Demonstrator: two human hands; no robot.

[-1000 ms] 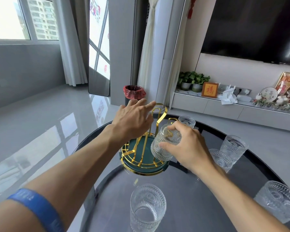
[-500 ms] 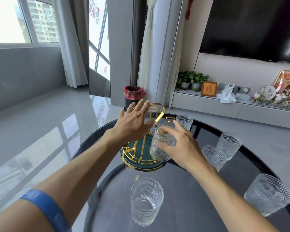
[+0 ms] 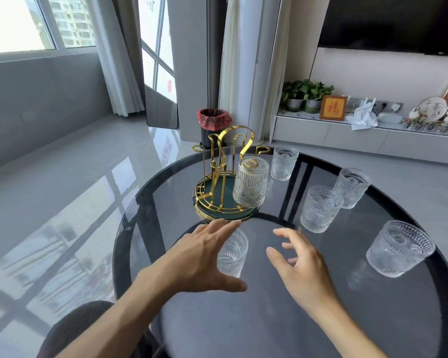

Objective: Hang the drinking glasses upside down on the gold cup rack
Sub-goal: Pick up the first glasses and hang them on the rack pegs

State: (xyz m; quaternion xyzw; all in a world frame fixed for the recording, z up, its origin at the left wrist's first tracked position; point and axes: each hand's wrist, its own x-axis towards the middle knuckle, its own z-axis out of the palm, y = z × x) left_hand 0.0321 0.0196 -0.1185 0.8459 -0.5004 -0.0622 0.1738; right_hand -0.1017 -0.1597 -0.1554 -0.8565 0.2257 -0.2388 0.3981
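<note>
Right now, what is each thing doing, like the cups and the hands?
Gold rack: upright on the table, one glass on it.
Hung glass: upside down on a rack arm.
Near glass: upright, partly behind the left hand.
Four other glasses: upright, untouched.
Left hand: open, empty.
Right hand: open, empty.

One glass (image 3: 250,184) hangs on the rack (image 3: 224,177); four glasses (image 3: 320,209) stand right.

Both hands are hovering spread — left hand (image 3: 201,257) fingers are covering a glass (image 3: 232,257); beyond the fingertips, another glass (image 3: 250,186) is hanging inverted on the gold rack (image 3: 219,192).
</note>
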